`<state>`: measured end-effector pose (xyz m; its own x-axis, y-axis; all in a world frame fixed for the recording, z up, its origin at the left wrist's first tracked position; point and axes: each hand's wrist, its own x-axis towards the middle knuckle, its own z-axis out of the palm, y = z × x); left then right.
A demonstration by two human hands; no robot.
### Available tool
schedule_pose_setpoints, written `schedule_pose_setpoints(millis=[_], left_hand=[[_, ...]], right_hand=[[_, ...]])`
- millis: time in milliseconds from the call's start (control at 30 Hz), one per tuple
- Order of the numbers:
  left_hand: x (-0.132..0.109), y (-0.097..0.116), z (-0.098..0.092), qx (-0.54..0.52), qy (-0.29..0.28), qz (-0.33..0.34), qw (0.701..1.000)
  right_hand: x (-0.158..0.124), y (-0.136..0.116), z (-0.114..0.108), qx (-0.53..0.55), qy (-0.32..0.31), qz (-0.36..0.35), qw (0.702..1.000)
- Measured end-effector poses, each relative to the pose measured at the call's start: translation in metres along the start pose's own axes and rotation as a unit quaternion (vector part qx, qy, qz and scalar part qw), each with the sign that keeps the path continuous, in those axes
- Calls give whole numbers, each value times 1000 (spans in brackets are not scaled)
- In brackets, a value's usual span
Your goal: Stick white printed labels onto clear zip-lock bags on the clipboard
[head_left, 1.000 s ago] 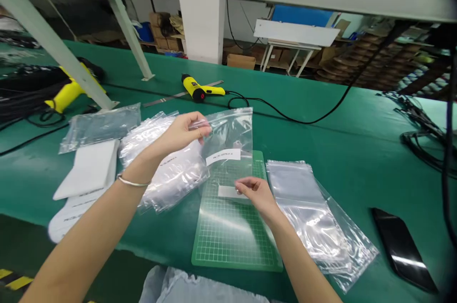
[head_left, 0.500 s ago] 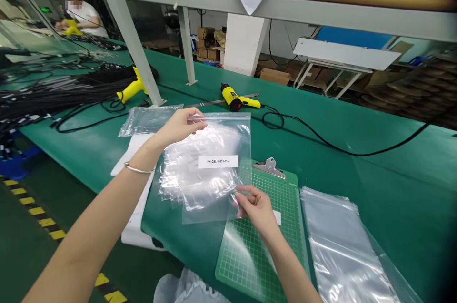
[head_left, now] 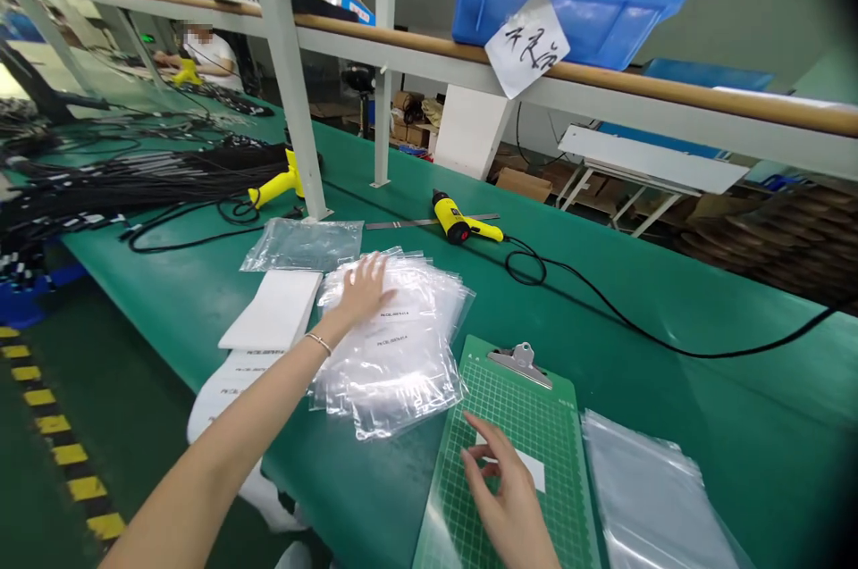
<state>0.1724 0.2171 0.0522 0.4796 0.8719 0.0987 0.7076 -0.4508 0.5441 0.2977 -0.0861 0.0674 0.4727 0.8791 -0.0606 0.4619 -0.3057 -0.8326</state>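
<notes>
My left hand (head_left: 365,288) lies flat with spread fingers on a fanned pile of clear labelled plastic bags (head_left: 408,363). Over a green gridded clipboard (head_left: 516,399) hovers my right hand (head_left: 500,484), its thumb and fingers apart and nothing between them. A white paper slip (head_left: 534,469) on the board is partly hidden by that hand. Right of the clipboard is a stack of clear plastic bags (head_left: 657,480) without visible labels. Left of the pile, a folded strip of white printed labels (head_left: 272,310) hangs down past the table edge.
A yellow heat gun (head_left: 452,219) lies behind the bags near a metal ruler (head_left: 402,223), its cord running right. Another clear bag (head_left: 301,245) is by the shelf post. Black cables (head_left: 154,171) cover the far left. Overhead, a shelf holds a blue bin (head_left: 569,15). A person sits farther back.
The labelled bag held between both hands now rests on the pile. My left hand has flattened onto the pile; my right hand has let go and moved down over the clipboard. The view has shifted.
</notes>
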Motion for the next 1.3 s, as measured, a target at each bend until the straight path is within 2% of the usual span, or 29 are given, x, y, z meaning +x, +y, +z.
schedule_pose_setpoints(millis=[67, 133, 200, 267, 367, 467, 533, 600, 667, 767, 867, 933, 967, 1033, 1067, 1100, 1133, 1200, 1233, 1300], left_hand=[[-13, 2, 8, -13, -57, 27, 998], [-22, 4, 9, -32, -77, 33, 996], [-32, 0, -3, -52, -46, 23, 997], [-50, -11, -23, -74, 16, -6, 997], [-103, -46, -56, -117, 134, -99, 979], [-173, -89, -66, -178, 227, -234, 928], [-216, -109, -59, -230, 226, -296, 899], [-249, -117, -50, -294, 172, -314, 886], [-271, -112, -47, -354, 107, -308, 877], [-284, -93, -65, -412, 56, -293, 861], [-279, -70, -92, -434, 66, -309, 843], [-272, -58, -103, -424, 88, -322, 842], [-270, -52, -105, -394, 116, -316, 855], [-268, -41, -103, -253, 202, -269, 907], [-270, -36, -101, -154, 238, -222, 933], [-272, -30, -98, -55, 250, -161, 953], [-276, -25, -96, 28, 235, -93, 967], [-283, -14, -91, 119, 165, 26, 979], [-285, -10, -90, 138, 141, 64, 978], [-287, -4, -88, 158, 142, 91, 973]], right_hand=[[0, -3, 1, -4, -34, -21, 999], [1, -7, 4, -9, -71, -46, 996], [-1, -9, 7, -11, -87, -63, 994], [-4, -8, 7, -6, -94, -75, 993], [-9, -6, 7, 15, -111, -70, 991], [-10, -13, 19, 61, -172, -42, 982], [-8, -25, 38, 117, -232, -27, 965], [-6, -38, 64, 168, -293, -5, 941], [-6, -51, 91, 179, -346, 19, 921], [-11, -65, 124, 170, -370, 19, 913], [-19, -75, 143, 194, -385, 7, 902], [-22, -80, 151, 215, -388, 7, 896], [-22, -82, 153, 225, -382, 10, 896], [-21, -86, 155, 249, -363, 24, 898], [-20, -88, 155, 264, -356, 34, 896], [-19, -89, 153, 280, -352, 46, 892], [-18, -91, 151, 296, -351, 58, 886], [-17, -94, 144, 322, -354, 81, 874], [-17, -95, 141, 336, -355, 93, 868], [-18, -96, 136, 365, -353, 119, 853]])
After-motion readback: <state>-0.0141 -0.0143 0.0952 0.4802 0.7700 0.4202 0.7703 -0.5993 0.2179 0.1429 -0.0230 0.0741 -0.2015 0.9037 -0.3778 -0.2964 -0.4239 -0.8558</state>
